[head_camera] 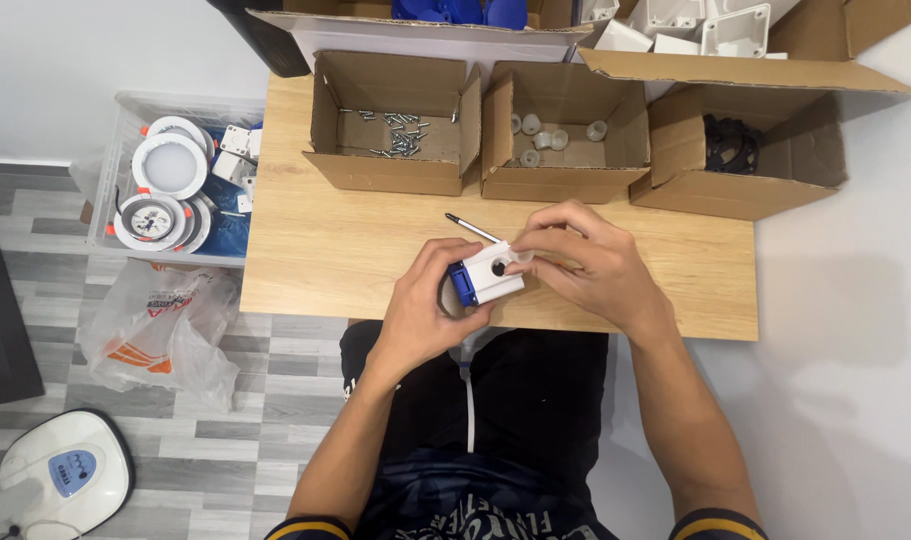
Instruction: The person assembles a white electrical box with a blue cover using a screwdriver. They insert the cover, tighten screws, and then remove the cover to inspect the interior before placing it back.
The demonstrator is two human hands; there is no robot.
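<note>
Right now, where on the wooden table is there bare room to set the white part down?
Bare wood on the table: left of the left hand, below the screw box. Another patch right of the right hand, below the rightmost box. Crowded along the back edge.

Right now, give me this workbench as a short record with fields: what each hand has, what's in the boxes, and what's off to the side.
left hand: grips a white and blue plastic part
right hand: fingertips on the same part's far end
screwdriver: lies on the wooden table, just behind the part
left cardboard box: loose screws
middle cardboard box: small translucent caps
right cardboard box: black rings
clear bin: beside the table, round white light fittings
floor: plastic bag
</note>
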